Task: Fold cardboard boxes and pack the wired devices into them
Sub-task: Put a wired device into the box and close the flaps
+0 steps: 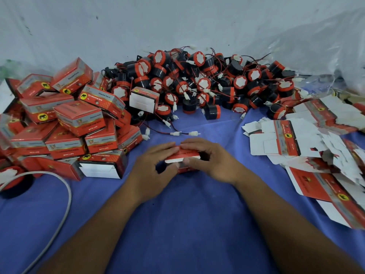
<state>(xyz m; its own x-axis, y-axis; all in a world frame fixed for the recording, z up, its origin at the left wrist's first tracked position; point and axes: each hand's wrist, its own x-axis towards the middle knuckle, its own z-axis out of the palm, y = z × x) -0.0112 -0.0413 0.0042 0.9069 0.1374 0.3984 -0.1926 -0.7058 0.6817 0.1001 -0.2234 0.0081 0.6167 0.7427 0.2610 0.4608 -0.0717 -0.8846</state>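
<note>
A small red cardboard box sits between my hands on the blue cloth. My left hand grips its left side, fingers lying over the red top flap. My right hand holds the right side, thumb on the front white edge and fingers on top of the flap. A big heap of black-and-red wired devices with white connectors lies behind. Folded, packed boxes are stacked at the left. Flat unfolded box blanks are spread at the right.
A grey cable curves over the cloth at the left, beside a loose device. Loose red-black wires with white plugs lie just beyond my hands. Clear plastic sheeting rises at the back right. A white wall covers the background.
</note>
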